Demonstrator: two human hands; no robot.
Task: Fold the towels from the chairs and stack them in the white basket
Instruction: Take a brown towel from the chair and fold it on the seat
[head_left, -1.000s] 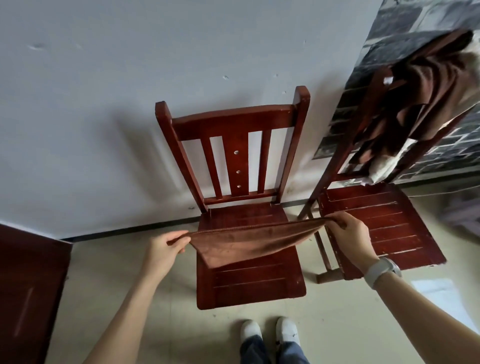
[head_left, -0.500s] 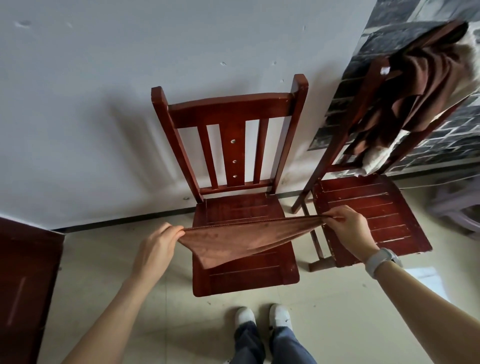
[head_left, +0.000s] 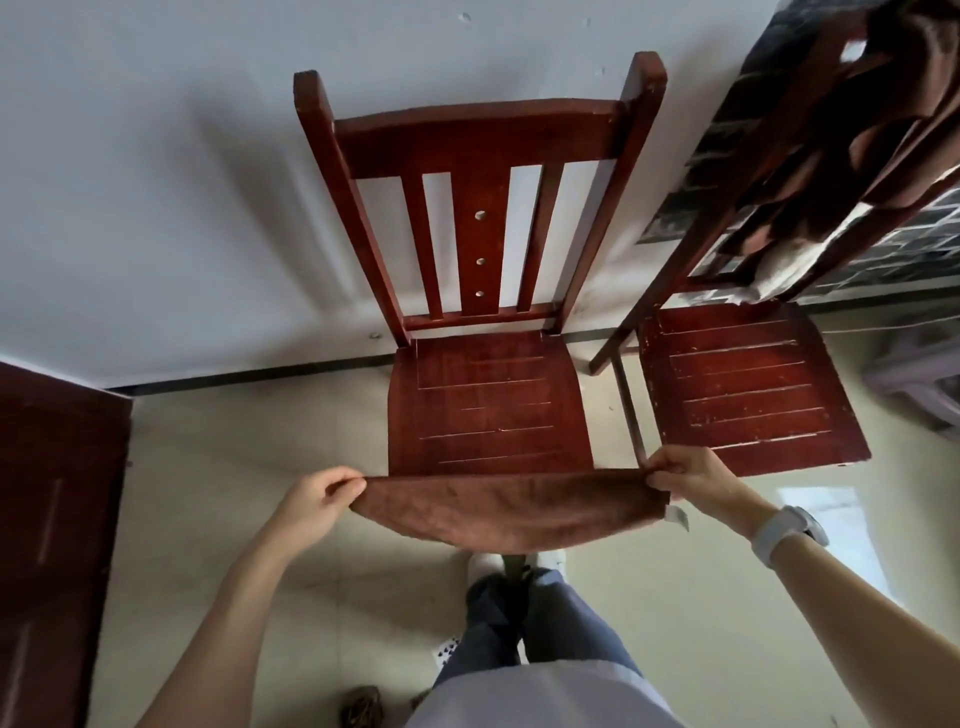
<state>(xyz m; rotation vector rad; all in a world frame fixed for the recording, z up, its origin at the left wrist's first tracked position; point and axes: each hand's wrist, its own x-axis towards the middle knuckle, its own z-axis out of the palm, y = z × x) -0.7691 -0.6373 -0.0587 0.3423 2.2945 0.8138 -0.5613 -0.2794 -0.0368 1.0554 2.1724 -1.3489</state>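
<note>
A brown towel (head_left: 506, 512) hangs stretched between my hands, just in front of the front edge of a red wooden chair (head_left: 488, 405). My left hand (head_left: 317, 501) pinches its left corner and my right hand (head_left: 696, 480) pinches its right corner, where a white tag shows. The towel sags in the middle above my shoes. More brown and light towels (head_left: 841, 171) are draped over the back of a second chair (head_left: 748, 384) on the right. No white basket is in view.
Both chairs stand against a white wall (head_left: 156, 182). A dark red wooden panel (head_left: 52, 545) fills the left edge. A pale stool-like object (head_left: 919, 379) sits at the far right. Tiled floor lies around my feet.
The towel has been pulled off the chair seat toward me and now hangs in front of it. The view has tilted down and closer.
</note>
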